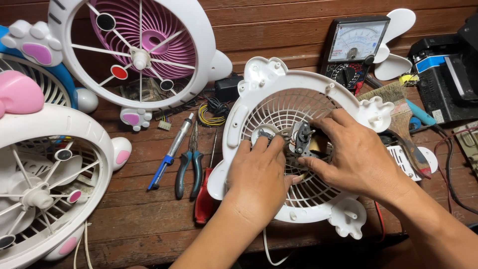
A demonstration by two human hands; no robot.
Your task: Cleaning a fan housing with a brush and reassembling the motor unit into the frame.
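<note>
A white round fan housing [249,107] with a grille and small paw-shaped feet lies flat on the wooden table. At its centre sits a small metal fan motor [302,139]. My right hand [356,154] grips the motor from the right with thumb and fingers. My left hand [259,177] rests on the grille, fingertips pressing beside the motor on its left. Part of the grille is hidden under both hands.
Left of the housing lie a blue-handled soldering iron [172,152], dark pliers [189,169] and a red-handled screwdriver [205,199]. A pink-and-white fan [137,52] and a white fan [45,189] fill the left. A multimeter [354,50], brush [398,107] and black box [448,79] stand behind.
</note>
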